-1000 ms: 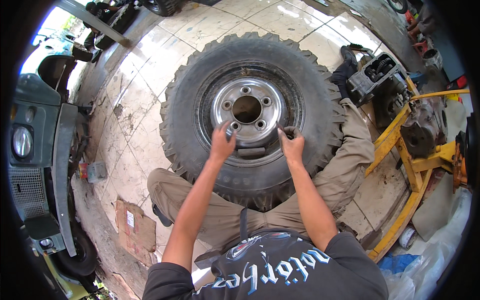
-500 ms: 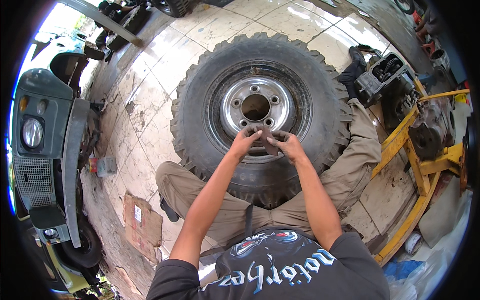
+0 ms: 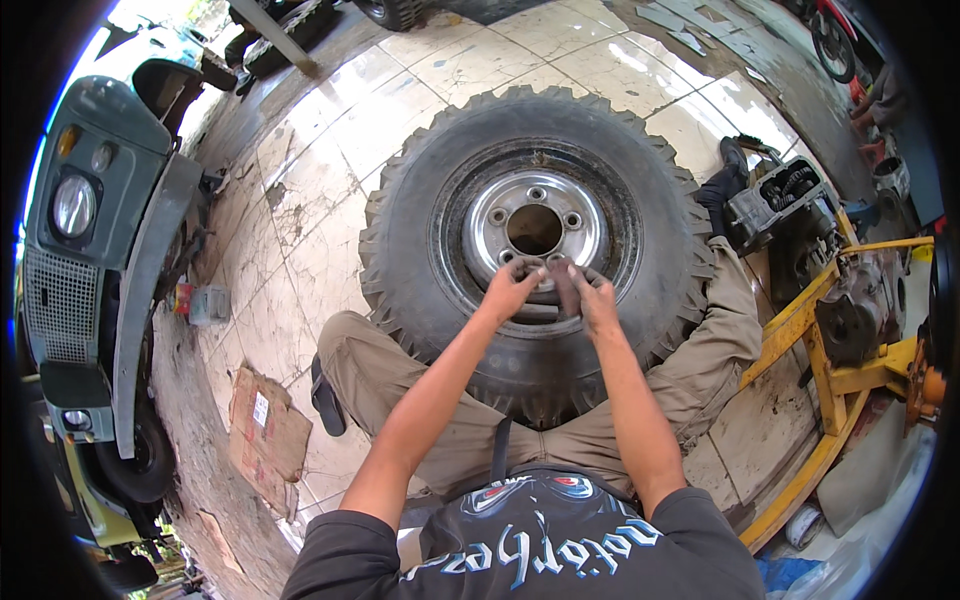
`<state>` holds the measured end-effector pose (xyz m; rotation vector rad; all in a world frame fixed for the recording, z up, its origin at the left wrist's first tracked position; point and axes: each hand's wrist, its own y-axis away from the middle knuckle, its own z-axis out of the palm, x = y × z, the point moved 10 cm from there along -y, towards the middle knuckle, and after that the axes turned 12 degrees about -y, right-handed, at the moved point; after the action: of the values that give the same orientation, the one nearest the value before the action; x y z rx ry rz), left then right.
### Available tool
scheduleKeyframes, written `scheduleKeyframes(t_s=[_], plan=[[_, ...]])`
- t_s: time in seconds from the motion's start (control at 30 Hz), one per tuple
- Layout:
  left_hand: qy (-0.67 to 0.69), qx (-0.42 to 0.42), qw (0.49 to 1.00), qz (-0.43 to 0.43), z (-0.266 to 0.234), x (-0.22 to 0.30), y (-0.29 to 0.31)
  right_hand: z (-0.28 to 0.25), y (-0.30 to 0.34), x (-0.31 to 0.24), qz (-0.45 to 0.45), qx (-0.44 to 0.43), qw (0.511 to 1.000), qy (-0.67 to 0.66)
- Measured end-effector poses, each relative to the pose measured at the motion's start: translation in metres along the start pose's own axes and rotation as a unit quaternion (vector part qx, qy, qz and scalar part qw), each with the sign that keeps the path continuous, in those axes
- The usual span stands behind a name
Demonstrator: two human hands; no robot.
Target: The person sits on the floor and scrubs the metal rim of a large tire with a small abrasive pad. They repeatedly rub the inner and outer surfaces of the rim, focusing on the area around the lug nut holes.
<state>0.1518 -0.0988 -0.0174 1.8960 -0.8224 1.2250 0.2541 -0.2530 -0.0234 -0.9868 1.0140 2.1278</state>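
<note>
My left hand (image 3: 514, 288) is over the near part of the shiny wheel rim (image 3: 482, 238), thumb and fingertips pinched together; whatever they hold, if anything, is too small to make out. Beside it, my right hand (image 3: 598, 300) grips a dark reddish-brown piece of sandpaper (image 3: 568, 288), slightly blurred. The sheet stands between the two hands, close to the left fingertips. Both hands are above a large knobbly tyre (image 3: 405, 240) lying flat on the tiles between my legs. The rim has a round centre hole with bolt holes around it.
On the right are a yellow metal stand (image 3: 815, 370) and an opened greasy gearbox housing (image 3: 785, 195). A grey vehicle front (image 3: 100, 210) fills the left side. Flattened cardboard (image 3: 268, 425) and a clear container (image 3: 209, 304) lie on the left floor. A motorcycle wheel (image 3: 832, 48) shows at the far right.
The view has shifted, so the tyre appears lower and further right. My left fingertips have come away from the middle of the sandpaper, which my right hand still holds, now turned more upright.
</note>
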Motion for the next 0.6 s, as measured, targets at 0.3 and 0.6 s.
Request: scheduleKeyframes(t_s=[0.3, 0.6], plan=[[-0.433, 0.347, 0.804, -0.213, -0.198, -0.029, 0.044, 0.086, -0.061, -0.033, -0.205, -0.196, 0.866, 0.412], [-0.442, 0.299, 0.776, -0.335, -0.215, -0.064, 0.067, 0.119, -0.081, 0.047, -0.214, -0.234, 0.733, 0.602]])
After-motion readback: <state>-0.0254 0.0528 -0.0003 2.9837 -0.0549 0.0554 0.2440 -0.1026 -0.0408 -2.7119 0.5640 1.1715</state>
